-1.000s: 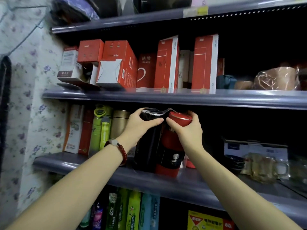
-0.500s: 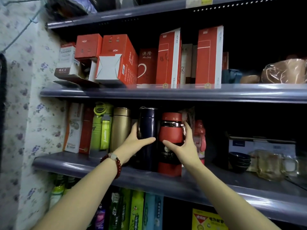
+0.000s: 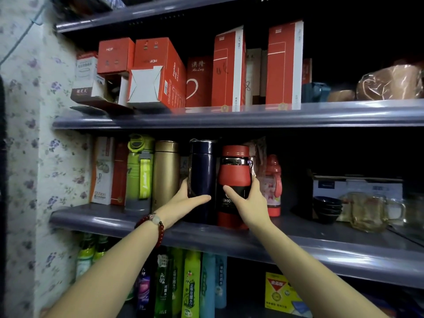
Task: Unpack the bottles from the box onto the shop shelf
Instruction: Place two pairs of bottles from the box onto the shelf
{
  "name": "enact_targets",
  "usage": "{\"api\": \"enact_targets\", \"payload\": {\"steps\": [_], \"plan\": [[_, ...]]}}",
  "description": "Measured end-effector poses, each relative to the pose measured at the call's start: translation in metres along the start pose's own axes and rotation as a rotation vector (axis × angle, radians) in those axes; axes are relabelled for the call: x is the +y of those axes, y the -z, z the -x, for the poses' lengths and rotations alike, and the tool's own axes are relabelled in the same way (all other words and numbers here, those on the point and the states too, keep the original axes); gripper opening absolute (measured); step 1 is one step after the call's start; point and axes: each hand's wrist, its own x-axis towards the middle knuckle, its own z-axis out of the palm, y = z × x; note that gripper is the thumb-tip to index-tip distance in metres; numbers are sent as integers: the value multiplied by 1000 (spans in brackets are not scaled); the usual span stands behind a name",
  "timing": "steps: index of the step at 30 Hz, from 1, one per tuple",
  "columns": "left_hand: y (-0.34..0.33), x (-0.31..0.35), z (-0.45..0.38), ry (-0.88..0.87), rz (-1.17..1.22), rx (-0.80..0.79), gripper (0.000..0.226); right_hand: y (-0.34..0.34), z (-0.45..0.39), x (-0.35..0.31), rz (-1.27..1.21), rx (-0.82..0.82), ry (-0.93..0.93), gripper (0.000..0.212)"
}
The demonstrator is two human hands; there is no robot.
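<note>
Both hands lower now, left hand (image 3: 183,200) around navy flask (image 3: 202,171), right hand (image 3: 249,203) around red flask (image 3: 234,180).

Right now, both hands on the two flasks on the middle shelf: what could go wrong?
1. The navy flask and red flask stand close together near the shelf edge; a nudge on release could tip one off.
2. The left hand sits against the gold flask; pulling back may knock it.
3. The right hand is near the small red bottle, which could topple.
</note>
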Motion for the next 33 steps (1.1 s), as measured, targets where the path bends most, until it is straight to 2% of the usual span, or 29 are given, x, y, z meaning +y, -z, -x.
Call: {"api": "enact_targets", "payload": {"steps": [5,8,14,16,24,29,33], "plan": [[10,0,14,82,-406,9,104,0,8,-4,142,-13,-34,58],[7,5,27,113,-651,32,86,1,16,-5,316,-38,-60,58],[4,5,49,8,-1015,70,53,1,38,-11,807,-30,3,61],[4,6,57,-27,-1068,63,47,2,44,-13,895,-39,20,62],[16,8,92,-111,-1184,51,39,-4,77,-27,977,-102,147,31],[39,1,124,-75,-1144,62,34,-29,101,-37,873,-240,309,23],[67,-18,153,-11,-1103,105,33,-66,122,-44,813,-388,343,24]]}}
